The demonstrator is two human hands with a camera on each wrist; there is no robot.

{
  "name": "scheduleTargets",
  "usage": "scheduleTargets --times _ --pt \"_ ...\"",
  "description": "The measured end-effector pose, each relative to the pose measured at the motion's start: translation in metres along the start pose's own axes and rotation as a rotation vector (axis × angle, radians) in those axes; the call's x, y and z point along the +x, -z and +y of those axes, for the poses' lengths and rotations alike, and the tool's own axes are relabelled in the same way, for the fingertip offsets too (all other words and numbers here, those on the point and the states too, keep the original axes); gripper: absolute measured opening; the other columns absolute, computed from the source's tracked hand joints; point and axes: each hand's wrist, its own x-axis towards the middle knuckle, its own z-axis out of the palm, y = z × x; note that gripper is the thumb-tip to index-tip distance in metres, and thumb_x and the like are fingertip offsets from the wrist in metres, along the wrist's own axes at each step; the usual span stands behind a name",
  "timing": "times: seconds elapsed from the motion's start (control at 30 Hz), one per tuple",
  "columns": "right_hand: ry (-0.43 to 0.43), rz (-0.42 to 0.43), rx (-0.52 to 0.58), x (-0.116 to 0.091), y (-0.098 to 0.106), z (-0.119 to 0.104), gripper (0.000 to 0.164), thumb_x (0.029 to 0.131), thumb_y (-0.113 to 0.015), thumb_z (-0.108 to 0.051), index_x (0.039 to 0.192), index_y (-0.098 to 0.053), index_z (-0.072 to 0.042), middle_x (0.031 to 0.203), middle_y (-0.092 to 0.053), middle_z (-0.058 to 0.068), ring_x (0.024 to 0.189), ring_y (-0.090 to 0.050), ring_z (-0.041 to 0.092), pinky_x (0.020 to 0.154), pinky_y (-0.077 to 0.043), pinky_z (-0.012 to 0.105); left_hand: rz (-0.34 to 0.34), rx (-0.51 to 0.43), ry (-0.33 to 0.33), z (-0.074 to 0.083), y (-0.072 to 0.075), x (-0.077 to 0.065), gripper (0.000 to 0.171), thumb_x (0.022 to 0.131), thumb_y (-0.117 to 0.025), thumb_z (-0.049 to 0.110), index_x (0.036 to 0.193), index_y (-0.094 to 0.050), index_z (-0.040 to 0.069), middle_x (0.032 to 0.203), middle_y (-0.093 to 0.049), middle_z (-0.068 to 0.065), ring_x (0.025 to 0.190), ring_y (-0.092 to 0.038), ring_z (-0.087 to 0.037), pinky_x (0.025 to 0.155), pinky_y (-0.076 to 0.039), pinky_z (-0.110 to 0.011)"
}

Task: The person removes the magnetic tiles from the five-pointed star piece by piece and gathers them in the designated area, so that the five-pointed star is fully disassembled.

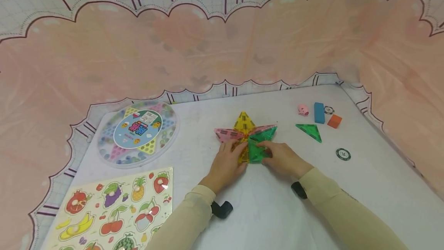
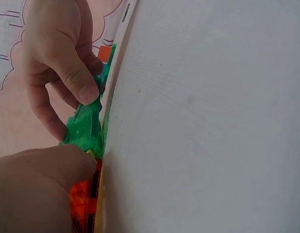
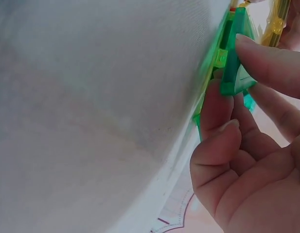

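A star of see-through magnetic tiles (image 1: 244,122) lies mid-table in the head view, with yellow, pink and green points. My right hand (image 1: 282,159) pinches a green magnetic tile (image 3: 232,60) at the star's near right side, thumb on one face and fingers behind it. In the left wrist view this tile tilts up, right against the star. My left hand (image 1: 225,165) holds the star's near yellow tile, index finger and thumb at its left edge. Its other fingers lie close by the pink tile (image 1: 224,135), partly covering it. An orange tile (image 2: 82,201) shows beside the left hand.
Right of the star lie a loose green triangle tile (image 1: 311,131), a pink figure (image 1: 303,110), a blue block (image 1: 319,113), an orange block (image 1: 334,121) and a round chip (image 1: 343,154). A round game board (image 1: 104,142) and a fruit puzzle board (image 1: 166,182) occupy the left side.
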Motion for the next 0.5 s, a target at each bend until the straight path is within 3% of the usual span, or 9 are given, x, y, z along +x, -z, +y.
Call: scheduleTargets --times 0.5 --pt "-0.021 -0.055 0.028 -0.0100 0.0039 0.0021 0.049 0.081 -0.066 -0.018 0.126 -0.048 -0.021 0.105 -0.059 0.004 0.096 -0.053 0.018 0.084 -0.043 0.041 0.005 -0.026 -0.002 0.0011 0.0035 -0.0005 0.058 0.079 -0.065 0.036 0.131 -0.044 0.019 0.125 -0.037 -0.008 0.107 -0.037 -0.023 0.089 -0.038 -0.036"
